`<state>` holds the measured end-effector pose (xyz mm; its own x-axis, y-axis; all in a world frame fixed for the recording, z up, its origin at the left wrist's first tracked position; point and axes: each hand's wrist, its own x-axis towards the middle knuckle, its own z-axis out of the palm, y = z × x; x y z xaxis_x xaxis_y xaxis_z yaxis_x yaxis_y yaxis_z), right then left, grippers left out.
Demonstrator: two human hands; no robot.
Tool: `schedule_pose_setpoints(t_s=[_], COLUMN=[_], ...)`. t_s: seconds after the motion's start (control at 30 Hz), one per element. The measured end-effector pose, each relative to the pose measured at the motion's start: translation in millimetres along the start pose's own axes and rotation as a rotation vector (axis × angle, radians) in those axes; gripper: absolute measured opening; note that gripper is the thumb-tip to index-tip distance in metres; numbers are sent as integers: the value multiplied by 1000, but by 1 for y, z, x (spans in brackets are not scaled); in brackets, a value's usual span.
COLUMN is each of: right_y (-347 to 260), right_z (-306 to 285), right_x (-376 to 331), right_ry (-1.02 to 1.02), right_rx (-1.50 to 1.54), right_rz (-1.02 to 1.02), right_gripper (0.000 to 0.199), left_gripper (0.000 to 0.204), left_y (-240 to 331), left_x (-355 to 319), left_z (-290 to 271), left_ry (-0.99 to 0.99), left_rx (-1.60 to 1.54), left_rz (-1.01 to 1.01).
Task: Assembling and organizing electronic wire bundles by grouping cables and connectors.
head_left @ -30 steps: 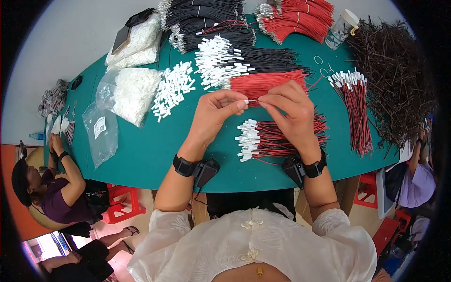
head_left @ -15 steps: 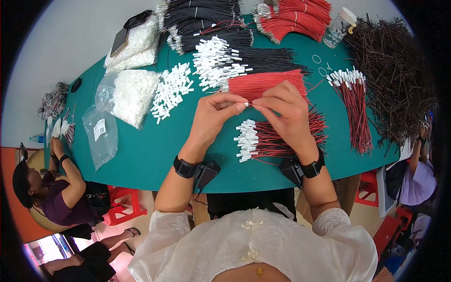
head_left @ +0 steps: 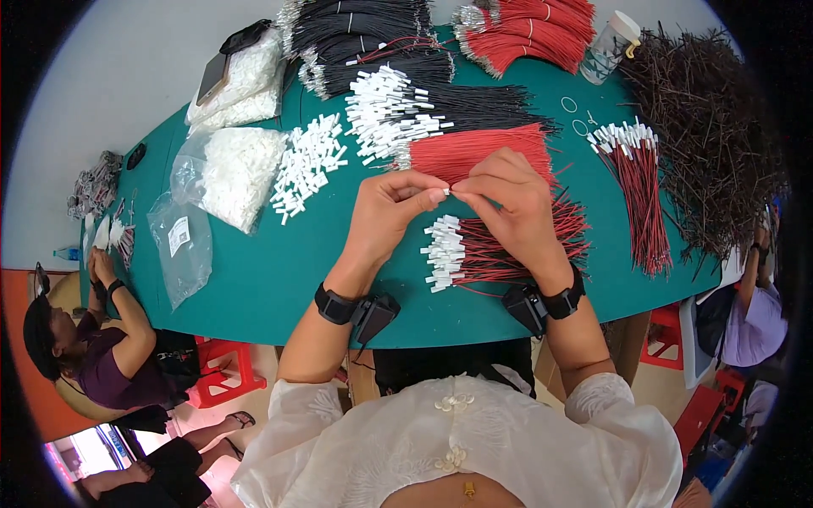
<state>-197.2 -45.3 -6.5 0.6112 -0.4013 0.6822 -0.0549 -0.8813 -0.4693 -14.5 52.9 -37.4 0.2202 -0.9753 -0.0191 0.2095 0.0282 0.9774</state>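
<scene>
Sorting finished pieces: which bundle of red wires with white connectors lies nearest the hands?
The bundle directly beneath the right hand, connectors pointing left; the other connector-tipped bundle lies farther right, connectors pointing away.

A clear plastic cup (head_left: 611,46) stands at the far edge of the green table (head_left: 254,279). Bags of white connectors (head_left: 230,173) lie left, a tangle of dark wires (head_left: 711,144) right.

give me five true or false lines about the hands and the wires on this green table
1. Both hands meet over the table, the left hand and right hand pinching a small white connector between fingertips. True.
2. A bundle of red and black wires with white connectors lies under the right hand. True.
3. The table is yellow. False: it is green.
4. The clear bag of white parts lies to the person's right. False: it lies to the left.
5. Each wrist wears a black band. True.
</scene>
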Motion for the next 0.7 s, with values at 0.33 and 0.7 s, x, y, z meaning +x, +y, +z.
schedule_pose_setpoints(t_s=[0.33,0.7], right_y=[-3,0], right_z=[2,-4], right_x=[1,3], right_ry=[23,24], right_rx=[-11,94], right_rz=[28,82], right_gripper=[14,15], left_gripper=[16,15], left_y=[-1,3], left_x=[-1,0], left_z=[4,5], left_ry=[26,33], left_rx=[-5,-18], left_rz=[20,31])
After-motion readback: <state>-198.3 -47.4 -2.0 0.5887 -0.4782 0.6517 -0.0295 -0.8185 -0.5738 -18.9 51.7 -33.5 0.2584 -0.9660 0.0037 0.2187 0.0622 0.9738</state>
